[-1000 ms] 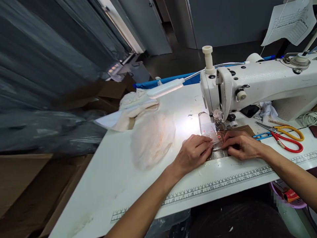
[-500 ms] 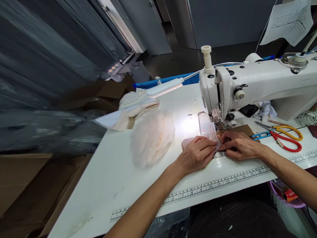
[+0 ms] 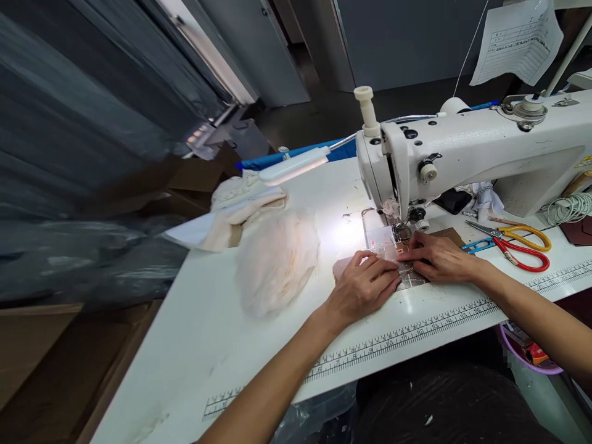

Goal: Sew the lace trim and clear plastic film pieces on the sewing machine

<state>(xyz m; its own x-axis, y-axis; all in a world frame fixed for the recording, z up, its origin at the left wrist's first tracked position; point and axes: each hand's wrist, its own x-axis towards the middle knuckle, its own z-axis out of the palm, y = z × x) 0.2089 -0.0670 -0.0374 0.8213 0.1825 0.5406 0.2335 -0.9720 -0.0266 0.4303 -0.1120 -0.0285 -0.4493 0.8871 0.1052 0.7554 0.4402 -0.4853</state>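
One sheer fabric piece [image 3: 383,238] lies on the counter [image 3: 198,333] near its front edge, at one sewing machine [image 3: 462,145], long axis unclear. Left hand [image 3: 361,282] and right hand [image 3: 439,256] touch it, fingers bent; I cannot tell whether either grips.

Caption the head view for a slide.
Left hand and right hand on translucent material at a white sewing machine, scissors nearby.

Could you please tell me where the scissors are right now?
In the head view, the scissors lie on the white table toward the right, past the right hand and beside a blue tool.
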